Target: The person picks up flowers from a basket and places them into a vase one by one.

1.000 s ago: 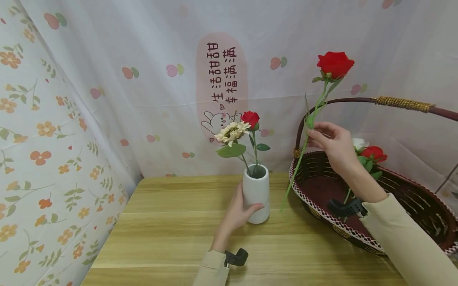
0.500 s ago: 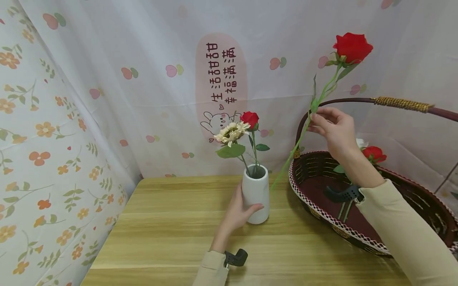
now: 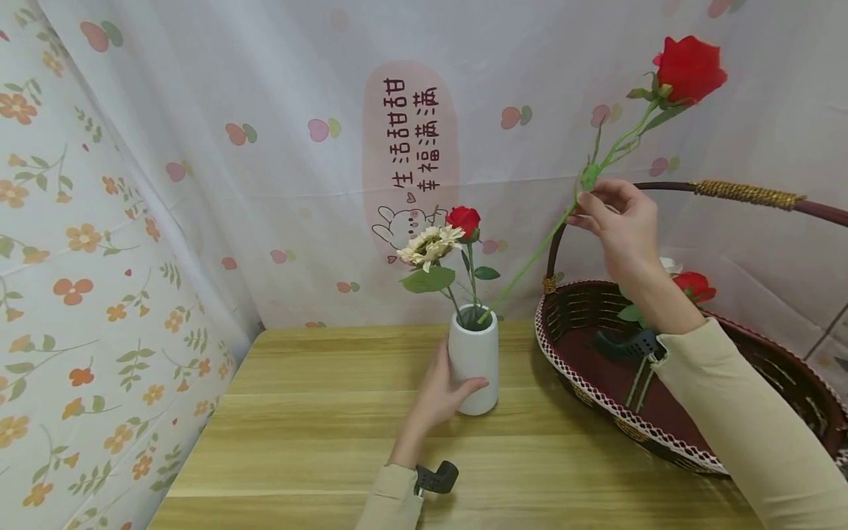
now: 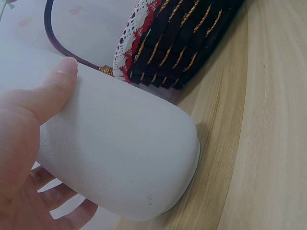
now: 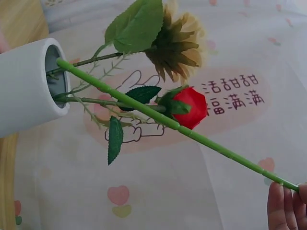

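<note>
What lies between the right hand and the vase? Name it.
The held rose stem: the head view shows it slanting from the right hand to the mouth of the white vase.

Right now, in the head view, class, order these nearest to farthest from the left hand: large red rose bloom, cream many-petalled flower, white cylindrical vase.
1. White cylindrical vase, gripped by the left hand.
2. Cream many-petalled flower, above the vase's mouth.
3. Large red rose bloom, far upper right.
</note>
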A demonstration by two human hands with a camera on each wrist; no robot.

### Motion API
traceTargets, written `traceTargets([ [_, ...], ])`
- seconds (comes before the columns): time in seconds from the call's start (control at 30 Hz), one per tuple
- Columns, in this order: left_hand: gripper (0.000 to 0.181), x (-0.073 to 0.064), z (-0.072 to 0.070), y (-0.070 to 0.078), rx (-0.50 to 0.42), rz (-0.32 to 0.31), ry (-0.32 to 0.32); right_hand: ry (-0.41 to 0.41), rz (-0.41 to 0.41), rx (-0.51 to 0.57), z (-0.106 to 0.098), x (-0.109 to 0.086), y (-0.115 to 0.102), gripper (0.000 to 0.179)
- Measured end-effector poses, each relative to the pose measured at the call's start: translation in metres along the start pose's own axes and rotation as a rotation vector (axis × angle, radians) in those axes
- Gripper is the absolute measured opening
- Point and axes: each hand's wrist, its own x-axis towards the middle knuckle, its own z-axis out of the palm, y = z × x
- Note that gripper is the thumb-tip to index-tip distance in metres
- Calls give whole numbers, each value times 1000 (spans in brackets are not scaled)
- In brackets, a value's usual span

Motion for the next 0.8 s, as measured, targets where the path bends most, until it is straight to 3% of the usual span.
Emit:
traceTargets([
  [0.8,97,0,-1,1,-17,-11,-10,-73,-28,-242,10,-13,32,15],
])
